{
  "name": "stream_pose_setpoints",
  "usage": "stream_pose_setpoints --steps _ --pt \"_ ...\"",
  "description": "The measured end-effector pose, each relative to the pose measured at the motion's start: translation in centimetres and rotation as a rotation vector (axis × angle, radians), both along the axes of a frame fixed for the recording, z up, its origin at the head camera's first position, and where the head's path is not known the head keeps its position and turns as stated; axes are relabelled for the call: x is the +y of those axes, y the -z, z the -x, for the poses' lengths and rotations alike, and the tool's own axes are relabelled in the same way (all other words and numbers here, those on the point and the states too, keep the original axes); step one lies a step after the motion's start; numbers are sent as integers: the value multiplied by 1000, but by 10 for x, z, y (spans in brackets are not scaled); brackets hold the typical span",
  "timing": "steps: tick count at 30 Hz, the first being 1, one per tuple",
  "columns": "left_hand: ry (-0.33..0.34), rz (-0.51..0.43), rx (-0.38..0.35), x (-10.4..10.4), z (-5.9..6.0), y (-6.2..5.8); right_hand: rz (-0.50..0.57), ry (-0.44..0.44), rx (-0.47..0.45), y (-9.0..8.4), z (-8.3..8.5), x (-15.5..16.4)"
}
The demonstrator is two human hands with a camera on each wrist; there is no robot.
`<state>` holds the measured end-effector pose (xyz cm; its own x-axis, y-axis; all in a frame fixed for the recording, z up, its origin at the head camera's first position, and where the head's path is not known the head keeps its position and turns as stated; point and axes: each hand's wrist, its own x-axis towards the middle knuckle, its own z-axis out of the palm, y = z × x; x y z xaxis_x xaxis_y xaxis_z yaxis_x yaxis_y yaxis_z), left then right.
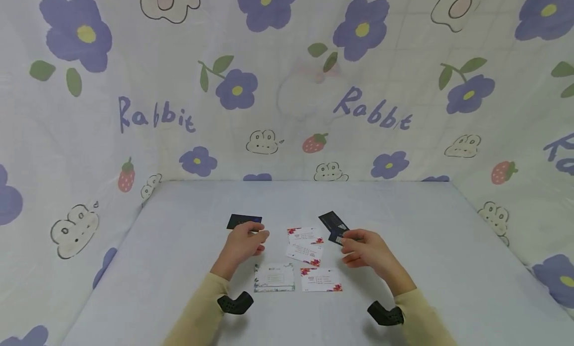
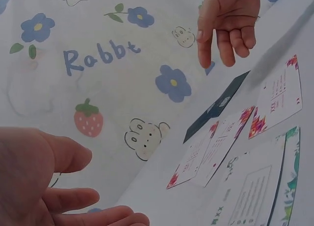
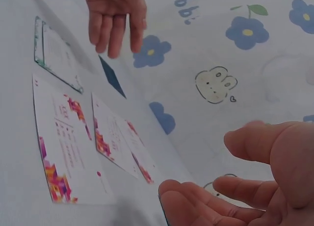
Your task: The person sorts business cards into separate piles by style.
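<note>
My left hand (image 1: 261, 238) hovers just in front of a dark card (image 1: 244, 221) lying on the table, fingers relaxed and empty; the left wrist view shows that hand (image 2: 105, 182) holding nothing. My right hand (image 1: 348, 248) hangs beside two overlapping dark cards (image 1: 334, 226), with loosely curved fingers and nothing between them, as the right wrist view of it (image 3: 200, 165) confirms. Between the hands lie three white cards with red floral corners (image 1: 305, 235), (image 1: 305, 253), (image 1: 321, 279) and a green-bordered white card (image 1: 274, 277).
The pale grey table (image 1: 179, 266) is walled on three sides by a white cloth printed with purple flowers (image 1: 237, 89), rabbits and strawberries. Black wrist mounts (image 1: 235, 303) sit on both beige sleeves.
</note>
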<state>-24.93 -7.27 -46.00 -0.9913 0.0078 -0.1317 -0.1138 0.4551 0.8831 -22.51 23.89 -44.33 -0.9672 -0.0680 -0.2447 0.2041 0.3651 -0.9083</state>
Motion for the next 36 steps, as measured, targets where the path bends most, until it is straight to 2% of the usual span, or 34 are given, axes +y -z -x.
stream_pose_setpoints --steps 5,9,19,28,36 --pt "45 3 -18 16 7 8 13 -7 0 3 4 -10" --pt "30 -14 -59 25 15 15 19 -3 -15 6 12 -18" --pt "-24 -182 -157 45 31 24 37 34 -47 18 38 -33" --pt "2 -308 -187 48 33 29 42 82 -64 24 51 -36" --pt "1 -324 -191 48 38 31 181 68 -128 27 56 -37"
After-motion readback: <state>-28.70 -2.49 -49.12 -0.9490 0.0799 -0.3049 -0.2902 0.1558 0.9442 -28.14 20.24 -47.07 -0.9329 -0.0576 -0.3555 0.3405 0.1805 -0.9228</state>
